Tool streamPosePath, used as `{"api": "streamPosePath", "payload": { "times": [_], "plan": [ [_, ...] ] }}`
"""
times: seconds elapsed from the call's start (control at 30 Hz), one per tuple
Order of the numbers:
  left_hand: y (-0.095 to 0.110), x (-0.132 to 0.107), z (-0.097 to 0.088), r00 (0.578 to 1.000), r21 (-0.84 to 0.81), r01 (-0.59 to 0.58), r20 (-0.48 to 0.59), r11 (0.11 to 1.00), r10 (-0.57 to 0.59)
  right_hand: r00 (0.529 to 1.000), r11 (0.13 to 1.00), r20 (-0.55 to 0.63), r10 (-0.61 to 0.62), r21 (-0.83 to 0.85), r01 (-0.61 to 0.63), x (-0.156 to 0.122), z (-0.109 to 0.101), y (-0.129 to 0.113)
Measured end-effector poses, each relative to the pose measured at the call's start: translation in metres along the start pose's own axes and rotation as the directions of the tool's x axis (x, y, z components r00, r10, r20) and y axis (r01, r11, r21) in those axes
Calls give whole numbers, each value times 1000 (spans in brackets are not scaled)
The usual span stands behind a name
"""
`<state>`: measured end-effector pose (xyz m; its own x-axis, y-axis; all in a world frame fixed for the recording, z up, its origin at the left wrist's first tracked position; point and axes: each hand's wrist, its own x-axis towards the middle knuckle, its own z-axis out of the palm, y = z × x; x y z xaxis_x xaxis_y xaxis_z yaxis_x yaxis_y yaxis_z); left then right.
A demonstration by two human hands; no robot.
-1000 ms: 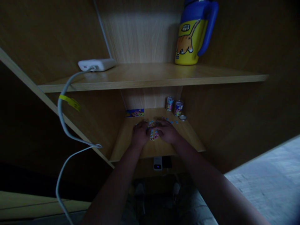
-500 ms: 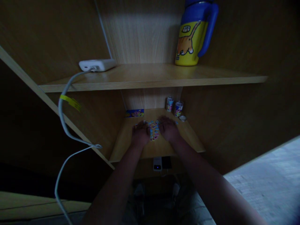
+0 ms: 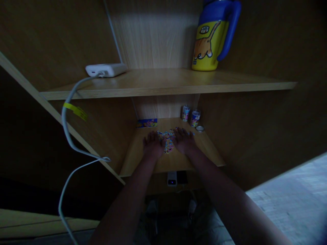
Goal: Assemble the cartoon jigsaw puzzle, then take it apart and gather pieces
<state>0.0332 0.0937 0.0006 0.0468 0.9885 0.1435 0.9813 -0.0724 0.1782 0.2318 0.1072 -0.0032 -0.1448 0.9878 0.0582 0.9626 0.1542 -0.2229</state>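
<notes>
Small colourful pieces, which look like jigsaw puzzle pieces [image 3: 168, 146], lie loose in a patch on the lower shelf board [image 3: 143, 163]. My left hand [image 3: 154, 144] rests palm down at the left edge of the patch, fingers apart. On the other side, my right hand [image 3: 184, 140] lies flat with its fingers spread over the right part of the pieces. Neither hand grips anything that I can see. Some pieces are hidden under the hands. Behind them a blue printed card [image 3: 147, 123] stands or lies at the back left; I cannot tell which.
Two small printed cans [image 3: 185, 113] stand at the back right, a round metal lid [image 3: 200, 129] beside them. Above is a shelf [image 3: 158, 83] with a blue-yellow mug [image 3: 208, 44] and a white device [image 3: 106, 70]. Its cable [image 3: 66, 129] hangs at left. A white box [image 3: 172, 178] sits below.
The fingers of both hands have spread and flattened on the board. The right hand has shifted slightly over the pieces. The view has moved a little.
</notes>
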Motion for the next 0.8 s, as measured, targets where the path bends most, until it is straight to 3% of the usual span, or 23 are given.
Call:
{"api": "streamPosePath", "payload": {
  "times": [0.1,0.2,0.33,0.6,0.8],
  "plan": [
    [0,0,-2,1000,-2,-27,12,1000,27,998,1000,-60,-2,18,3,-3,0,-1],
    [0,-1,-4,999,-9,-41,21,999,41,981,992,-145,127,40,-123,-9,-2,-4],
    [1,-1,-4,997,-11,-58,44,998,58,954,957,-68,291,24,-290,-12,-7,-8],
    [2,0,-5,995,-23,-62,76,998,63,966,967,47,255,-16,-254,-6,-11,-8],
    [2,1,0,998,-109,-39,36,993,43,963,966,78,257,-24,-256,-5,-12,-8]
  ]
}}
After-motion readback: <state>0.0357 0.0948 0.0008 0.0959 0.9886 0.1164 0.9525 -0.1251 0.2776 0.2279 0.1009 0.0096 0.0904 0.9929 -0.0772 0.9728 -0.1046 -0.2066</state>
